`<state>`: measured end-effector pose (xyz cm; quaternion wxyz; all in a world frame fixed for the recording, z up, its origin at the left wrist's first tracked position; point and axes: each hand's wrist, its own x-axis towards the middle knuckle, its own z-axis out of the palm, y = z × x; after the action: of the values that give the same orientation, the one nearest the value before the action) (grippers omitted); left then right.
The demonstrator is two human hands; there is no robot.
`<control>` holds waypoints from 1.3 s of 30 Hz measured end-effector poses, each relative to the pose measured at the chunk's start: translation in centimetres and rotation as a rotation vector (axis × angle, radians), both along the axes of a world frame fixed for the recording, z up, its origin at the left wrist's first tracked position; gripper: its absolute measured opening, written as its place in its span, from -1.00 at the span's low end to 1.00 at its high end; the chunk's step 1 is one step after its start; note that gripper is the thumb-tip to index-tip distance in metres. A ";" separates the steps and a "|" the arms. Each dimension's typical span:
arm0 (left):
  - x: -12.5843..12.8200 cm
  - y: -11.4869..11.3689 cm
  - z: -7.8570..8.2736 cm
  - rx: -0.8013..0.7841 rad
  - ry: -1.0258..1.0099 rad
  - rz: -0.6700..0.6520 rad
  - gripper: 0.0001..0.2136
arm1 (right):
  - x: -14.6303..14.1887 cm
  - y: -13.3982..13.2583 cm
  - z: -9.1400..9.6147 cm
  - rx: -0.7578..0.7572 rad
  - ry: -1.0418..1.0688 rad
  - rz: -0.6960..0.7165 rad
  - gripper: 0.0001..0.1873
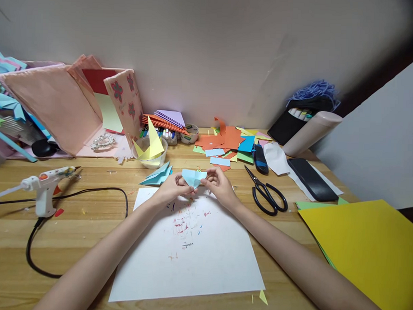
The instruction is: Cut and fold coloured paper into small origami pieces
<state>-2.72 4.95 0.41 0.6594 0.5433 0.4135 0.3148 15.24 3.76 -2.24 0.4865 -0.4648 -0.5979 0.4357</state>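
Note:
A small piece of folded light-blue paper (193,177) is held up between my two hands, above the far edge of a white sheet (189,272) marked with coloured strokes. My left hand (173,188) pinches its left side, and my right hand (221,185) grips the right side, fingers closed on both. Just left of my left hand lie folded light-blue paper pieces (158,175). Black-handled scissors (266,193) rest to the right of my right hand.
At the left lies a white glue gun (46,190) with a black cord. Colourful paper scraps (223,140) pile up by the wall, beside a clear cup (155,157) holding yellow paper. A dark phone (312,179) and yellow sheets (369,251) occupy the right side.

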 end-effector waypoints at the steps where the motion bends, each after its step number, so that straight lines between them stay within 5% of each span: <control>1: 0.0 0.0 0.0 -0.002 0.001 0.010 -0.81 | 0.0 0.1 -0.1 -0.060 0.025 0.071 -0.71; 5: 0.2 -0.3 0.2 -0.007 0.016 0.016 -0.78 | -0.2 0.0 -0.1 -0.143 0.080 0.220 -0.72; 21: 0.5 -0.2 -1.1 0.085 0.057 -0.009 -0.71 | -0.2 0.0 -0.2 -0.135 0.103 0.154 -0.76; 32: 0.4 -0.1 -1.6 0.080 -0.036 -0.036 -0.69 | -0.2 -0.2 -0.1 -0.180 0.080 0.253 -0.73; 39: 0.4 -0.3 -1.0 0.105 -0.001 -0.051 -0.72 | -0.1 -0.1 -0.3 -0.204 0.031 0.196 -0.77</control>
<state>-2.27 4.65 -0.58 0.6378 0.5876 0.3821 0.3194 15.14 3.67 -2.58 0.4010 -0.4444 -0.5854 0.5468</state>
